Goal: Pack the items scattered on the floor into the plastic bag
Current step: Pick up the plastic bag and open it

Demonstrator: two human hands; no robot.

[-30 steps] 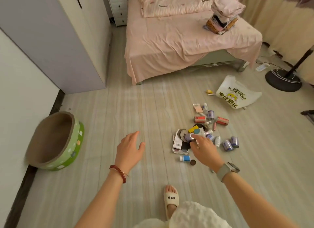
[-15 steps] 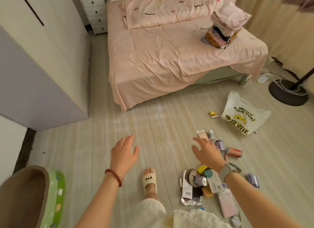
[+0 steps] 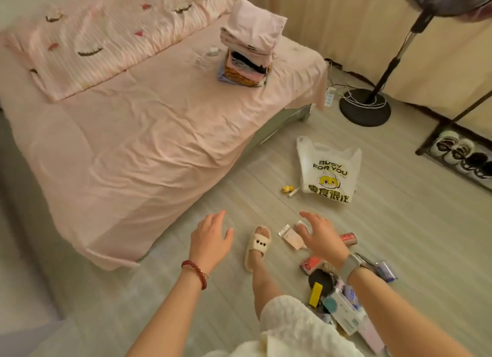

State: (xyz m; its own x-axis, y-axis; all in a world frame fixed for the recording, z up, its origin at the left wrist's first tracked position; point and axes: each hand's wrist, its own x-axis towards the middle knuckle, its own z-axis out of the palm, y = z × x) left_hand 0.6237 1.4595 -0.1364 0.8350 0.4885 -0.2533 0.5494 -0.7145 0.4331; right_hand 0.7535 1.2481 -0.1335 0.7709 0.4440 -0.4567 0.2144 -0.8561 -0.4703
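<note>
So far, nothing can be seen to have been packed. The plastic bag (image 3: 330, 170) lies flat on the floor (image 3: 412, 237) just off the foot corner of the bed (image 3: 133, 133), its printed side up, and no bulge is shown that would suggest anything inside; whether its mouth is open cannot be told.

The items are spread in two groups. A small yellow piece (image 3: 287, 189) and a white tube (image 3: 294, 192) lie just beside the bag's lower left corner. The main pile (image 3: 335, 298) is found nearer the person, to the right of the slippered foot (image 3: 259, 243): boxes, a black round thing, a yellow stick, a red can (image 3: 348, 238) and a pink packet (image 3: 291, 238) are made out, with others too jumbled to name.

Neither hand holds anything. The left hand (image 3: 210, 239) is held above bare floor with fingers spread and relaxed. The right hand (image 3: 320, 237) is stretched out over the far edge of the pile, fingers apart and slightly bent, touching nothing that can be seen.

The task is judged to be at its very start. The bag would have to be picked up and opened, and every item, including the two outliers beside it, remains to be gathered.
</note>
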